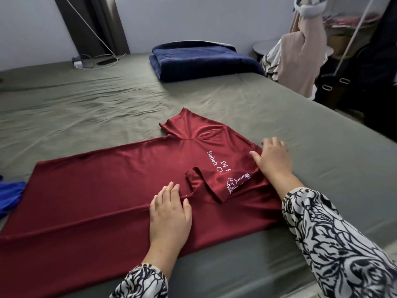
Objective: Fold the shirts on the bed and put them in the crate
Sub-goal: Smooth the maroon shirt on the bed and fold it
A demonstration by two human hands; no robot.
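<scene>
I press my left hand (169,214) flat, pinning the red shirt's (96,194) folded side; my spread right hand (272,160) at two o'clock smooths its collar edge.

My bed's olive-green sheet (90,100) fills the frame's middle. A folded navy blanket (202,61) sits at upper centre against the pale wall (193,20). Dark curtain (94,24) and white cables (94,61) upper left; hanging clothes (300,61) upper right.

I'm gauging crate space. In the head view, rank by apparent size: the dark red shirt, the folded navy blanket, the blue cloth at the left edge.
1. dark red shirt
2. folded navy blanket, though farther away
3. blue cloth, mostly cut off, so unsure
</scene>
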